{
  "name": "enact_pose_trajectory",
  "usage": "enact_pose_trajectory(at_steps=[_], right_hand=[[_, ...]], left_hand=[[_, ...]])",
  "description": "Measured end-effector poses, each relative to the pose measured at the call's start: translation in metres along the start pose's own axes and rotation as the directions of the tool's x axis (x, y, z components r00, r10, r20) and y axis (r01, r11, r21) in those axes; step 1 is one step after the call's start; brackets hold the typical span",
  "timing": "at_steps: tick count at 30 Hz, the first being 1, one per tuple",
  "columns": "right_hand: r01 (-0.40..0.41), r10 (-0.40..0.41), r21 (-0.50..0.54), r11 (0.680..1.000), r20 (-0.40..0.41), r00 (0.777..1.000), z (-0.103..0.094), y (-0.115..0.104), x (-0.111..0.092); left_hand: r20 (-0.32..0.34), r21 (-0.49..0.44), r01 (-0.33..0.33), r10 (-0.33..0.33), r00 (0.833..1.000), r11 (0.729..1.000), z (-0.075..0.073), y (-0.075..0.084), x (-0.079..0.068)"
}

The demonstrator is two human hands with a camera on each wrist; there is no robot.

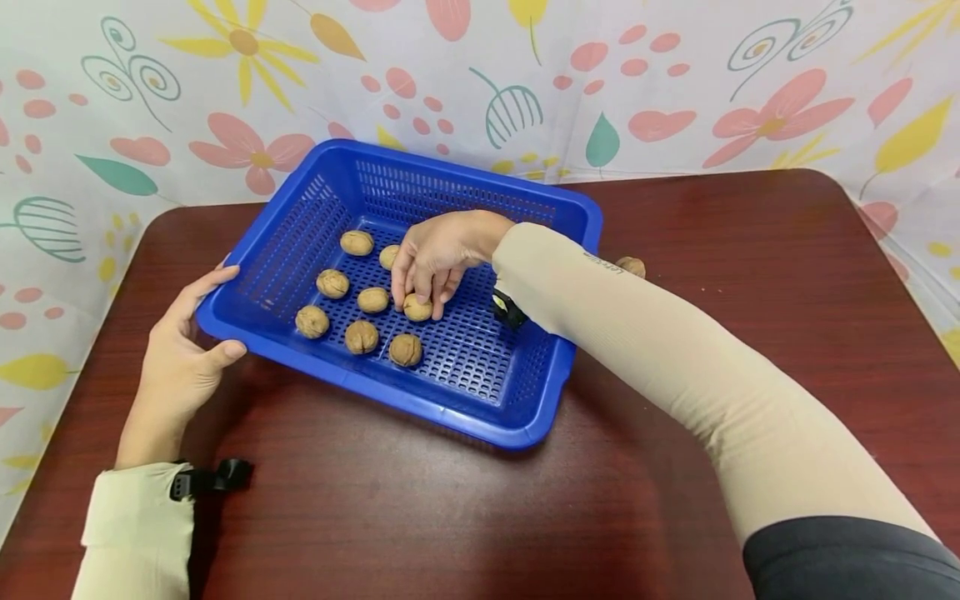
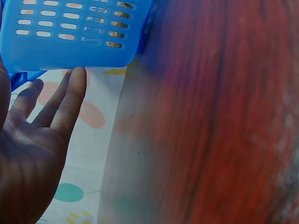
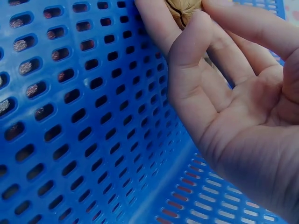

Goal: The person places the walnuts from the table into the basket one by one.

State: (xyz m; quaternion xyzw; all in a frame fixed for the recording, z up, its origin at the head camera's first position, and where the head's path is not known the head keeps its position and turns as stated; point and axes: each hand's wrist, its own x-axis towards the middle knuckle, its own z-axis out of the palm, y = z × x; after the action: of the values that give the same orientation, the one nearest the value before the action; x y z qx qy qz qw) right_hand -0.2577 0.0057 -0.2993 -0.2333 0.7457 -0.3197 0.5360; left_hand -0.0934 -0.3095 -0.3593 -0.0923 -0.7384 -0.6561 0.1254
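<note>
In the head view a blue plastic basket (image 1: 360, 379) sits on the table, with several walnuts on its slotted floor. My right hand (image 1: 442, 250) reaches down inside it and pinches a walnut (image 1: 417, 307) between thumb and fingers; the right wrist view shows this walnut (image 3: 186, 10) too, at the fingertips. Beside it lie another walnut (image 1: 372, 300) and a darker walnut (image 1: 406, 350). My left hand (image 1: 180, 358) is at the basket's left corner, thumb and fingers gripping the rim. From the left wrist, the fingers (image 2: 77, 88) show against the basket's outer wall (image 2: 70, 53).
One walnut (image 1: 632, 267) lies on the table outside the basket's right side, partly behind the right sleeve. The dark red-brown wooden table (image 1: 420, 517) extends on both sides. A flower-patterned cloth (image 1: 480, 75) hangs behind the table's far edge.
</note>
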Motion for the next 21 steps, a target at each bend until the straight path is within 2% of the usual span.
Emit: enact_pose_trajectory(at_steps=[10, 21], right_hand=[[0.001, -0.001, -0.014, 1.000, -0.012, 1.000, 0.002, 0.000, 0.000], [0.031, -0.031, 0.000, 1.000, -0.103, 0.994, -0.002, -0.007, -0.017]], left_hand=[[0.000, -0.004, 0.013, -0.013, 1.000, 1.000, 0.000, 0.000, 0.000], [0.016, 0.004, 0.019, -0.019, 1.000, 1.000, 0.000, 0.000, -0.002]])
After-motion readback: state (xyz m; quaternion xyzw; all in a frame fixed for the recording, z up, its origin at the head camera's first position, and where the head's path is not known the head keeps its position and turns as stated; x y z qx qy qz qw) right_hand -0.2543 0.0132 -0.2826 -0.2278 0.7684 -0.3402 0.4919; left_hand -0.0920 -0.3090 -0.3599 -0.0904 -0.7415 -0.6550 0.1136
